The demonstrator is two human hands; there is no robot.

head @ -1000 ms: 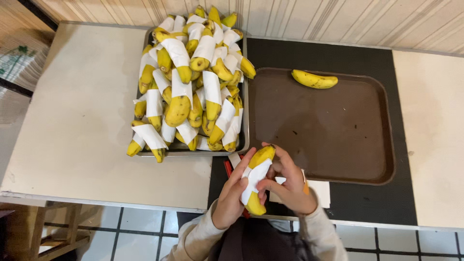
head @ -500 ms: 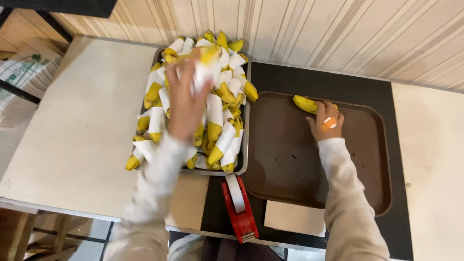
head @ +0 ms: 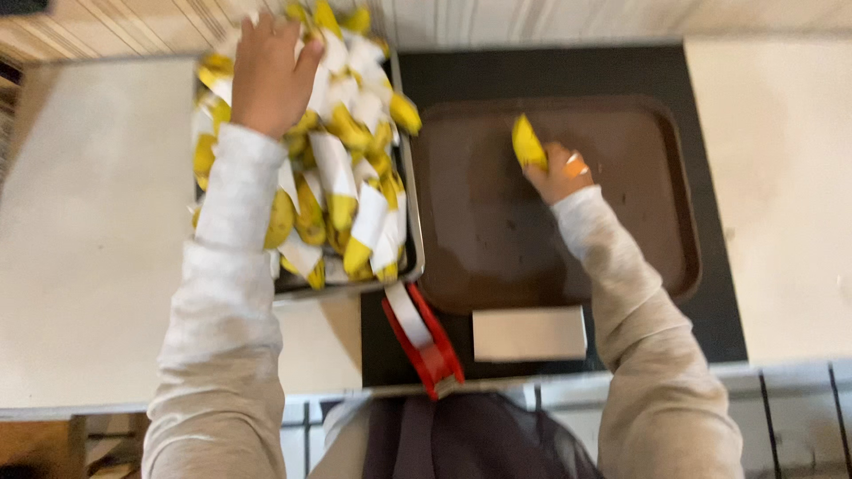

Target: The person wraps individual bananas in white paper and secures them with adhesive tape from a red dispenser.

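Right hand (head: 557, 173) now lifting bare banana (head: 529, 142) off brown tray (head: 674, 257), fingers clenched round it. Left hand (head: 266, 75) resting on wrapped-banana pile (head: 346, 177), grip unclear.

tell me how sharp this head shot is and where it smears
Head view: motion-blurred throughout; the pile of paper-wrapped yellow bananas smears most, the left hand and right hand have soft edges, the red tape dispenser stays readable; lighting even, no glare.

Light grey long sleeves, dark lap
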